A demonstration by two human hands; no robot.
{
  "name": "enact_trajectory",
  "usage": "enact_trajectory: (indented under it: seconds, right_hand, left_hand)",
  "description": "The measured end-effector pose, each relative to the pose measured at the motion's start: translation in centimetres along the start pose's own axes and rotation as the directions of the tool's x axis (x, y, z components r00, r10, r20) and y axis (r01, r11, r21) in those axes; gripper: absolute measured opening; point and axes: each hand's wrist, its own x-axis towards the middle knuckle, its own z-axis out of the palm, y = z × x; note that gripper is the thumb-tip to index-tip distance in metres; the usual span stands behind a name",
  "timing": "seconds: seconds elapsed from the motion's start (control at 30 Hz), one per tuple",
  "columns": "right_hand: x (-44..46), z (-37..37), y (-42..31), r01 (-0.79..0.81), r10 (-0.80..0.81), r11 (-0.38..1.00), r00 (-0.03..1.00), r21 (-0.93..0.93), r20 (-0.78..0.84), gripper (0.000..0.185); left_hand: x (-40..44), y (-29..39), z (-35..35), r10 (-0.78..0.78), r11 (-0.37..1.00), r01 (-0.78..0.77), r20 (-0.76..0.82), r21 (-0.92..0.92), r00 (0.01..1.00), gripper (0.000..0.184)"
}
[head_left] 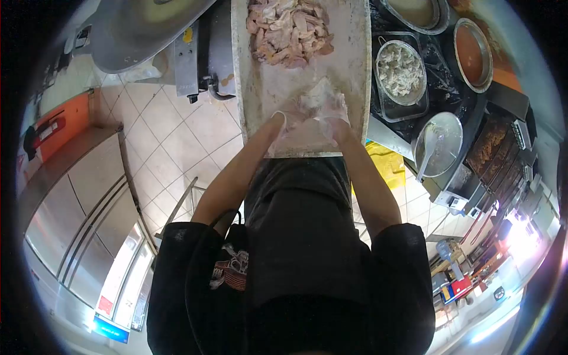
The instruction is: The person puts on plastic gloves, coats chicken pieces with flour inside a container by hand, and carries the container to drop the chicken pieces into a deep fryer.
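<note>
My left hand (285, 125) and my right hand (335, 129) are close together over the near end of a long, pale tray (266, 94). Thin clear plastic (322, 102) covers or surrounds both hands and bunches up just beyond them; I cannot tell whether it is loose gloves or a bag. It blurs my fingers, so their grip does not show. Farther along the tray, a heap of raw chicken pieces (290, 32), pale pink with white coating in places, lies apart from my hands.
Right of the tray, a strainer of white-coated pieces (401, 72) rests on a rectangular pan. Nearby are a bowl with a white spoon (439, 144), a pot of orange liquid (471, 54) and a grill (494, 148). A large wok-like pan (127, 41) is at upper left.
</note>
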Motion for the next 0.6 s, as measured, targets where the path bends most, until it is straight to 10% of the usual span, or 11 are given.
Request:
enact_trajectory:
  seconds: [0.13,0.23,0.3,0.43,0.53,0.6]
  right_hand:
    - [1.5,-1.7,1.2,-0.09,0.079,0.994,0.986,0.07,0.145,0.051]
    - [3.7,-3.6,3.9,0.339,-0.283,0.728,0.94,-0.596,0.189,0.045]
    - [-0.4,0.2,-3.8,0.013,-0.087,0.494,0.996,-0.87,-0.035,0.044]
    - [-0.7,0.4,-4.7,0.04,-0.125,0.515,0.992,-0.856,-0.029,0.046]
    - [-1.4,-0.4,-4.4,0.119,-0.279,0.244,0.959,-0.962,0.048,0.045]
    - [-2.0,-0.5,-4.1,0.141,-0.347,-0.165,0.918,-0.976,0.191,0.04]
  left_hand:
    - [1.1,-3.2,-1.2,-0.228,0.963,0.214,0.067,0.163,0.971,0.059]
    - [-0.7,0.2,-2.3,-0.152,0.897,0.112,0.059,0.428,0.987,0.06]
    - [-1.2,0.5,-3.0,-0.084,0.87,0.029,0.091,0.493,0.992,0.057]
    - [-1.4,2.1,-4.2,-0.276,0.83,0.219,0.037,0.514,0.961,0.05]
    - [-2.0,3.4,-5.4,-0.229,0.452,-0.065,0.186,0.89,0.956,0.044]
    - [-3.2,4.0,-5.9,-0.071,0.638,0.099,-0.07,0.764,0.995,0.04]
